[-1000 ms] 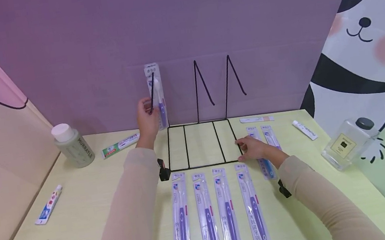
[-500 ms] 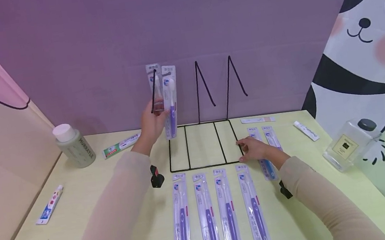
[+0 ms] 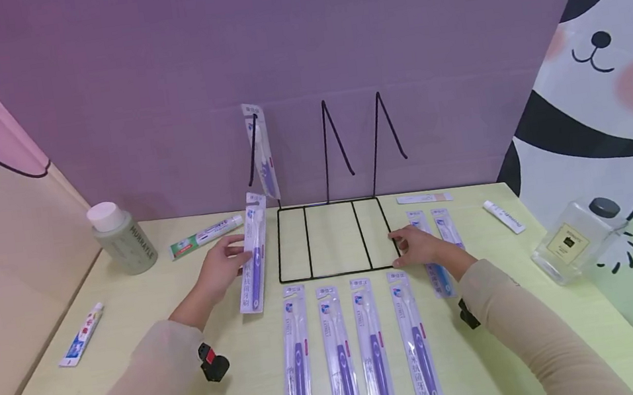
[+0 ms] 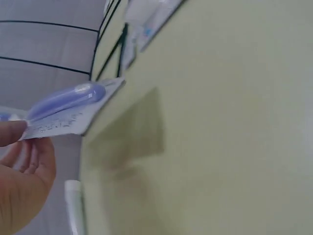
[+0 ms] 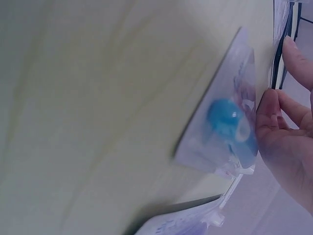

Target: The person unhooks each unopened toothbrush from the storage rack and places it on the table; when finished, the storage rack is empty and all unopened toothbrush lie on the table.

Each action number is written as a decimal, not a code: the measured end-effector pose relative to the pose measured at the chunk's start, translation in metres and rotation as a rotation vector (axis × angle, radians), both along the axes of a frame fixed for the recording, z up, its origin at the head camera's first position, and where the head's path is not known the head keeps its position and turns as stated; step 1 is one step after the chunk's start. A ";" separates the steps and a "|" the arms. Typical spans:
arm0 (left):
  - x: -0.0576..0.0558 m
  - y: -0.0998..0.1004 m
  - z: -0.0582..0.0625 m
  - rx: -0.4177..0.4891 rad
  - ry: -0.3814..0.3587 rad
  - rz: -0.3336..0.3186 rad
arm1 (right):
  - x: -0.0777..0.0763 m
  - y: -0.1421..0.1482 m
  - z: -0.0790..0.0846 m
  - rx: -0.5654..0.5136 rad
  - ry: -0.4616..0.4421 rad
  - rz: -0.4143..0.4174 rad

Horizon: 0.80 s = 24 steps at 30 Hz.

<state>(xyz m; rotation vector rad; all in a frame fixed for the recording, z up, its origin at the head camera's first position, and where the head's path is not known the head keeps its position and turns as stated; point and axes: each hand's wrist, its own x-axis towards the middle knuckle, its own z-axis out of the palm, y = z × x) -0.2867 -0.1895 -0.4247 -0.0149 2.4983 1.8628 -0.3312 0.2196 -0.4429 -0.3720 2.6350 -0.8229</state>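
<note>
My left hand (image 3: 219,269) pinches the edge of a packaged purple toothbrush (image 3: 254,252) just left of the black wire rack (image 3: 309,252). In the left wrist view, that toothbrush (image 4: 68,107) lies tilted between thumb and fingers, above its shadow on the table. Another packaged toothbrush (image 3: 263,154) hangs from the rack's left hook. My right hand (image 3: 417,245) holds the right side bar of the rack base between thumb and fingers. Below the rack lie several packaged purple toothbrushes (image 3: 376,350) in a row. Beside the right hand is a blue packaged toothbrush (image 5: 227,117).
The rack's other hooks (image 3: 339,138) rise at the back. Toothpaste tubes (image 3: 206,236) and a capped bottle (image 3: 122,240) stand or lie on the left. A second packaged toothbrush (image 3: 446,227), a small tube (image 3: 502,216) and a glass bottle (image 3: 577,240) are on the right.
My left hand has drawn one toothbrush away from the left hook and brought it down and left, toward the table. The other toothbrush stays on the hook. My right hand has not moved.
</note>
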 end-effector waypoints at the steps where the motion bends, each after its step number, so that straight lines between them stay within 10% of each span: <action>1: 0.003 -0.002 -0.006 0.014 -0.027 0.001 | 0.000 0.001 0.000 0.003 0.000 0.001; 14: 0.011 -0.011 -0.043 0.072 -0.126 0.020 | 0.001 0.002 -0.002 0.031 -0.002 -0.009; 24: 0.006 -0.021 -0.028 -0.404 -0.135 0.011 | 0.001 0.000 0.003 0.005 0.001 0.008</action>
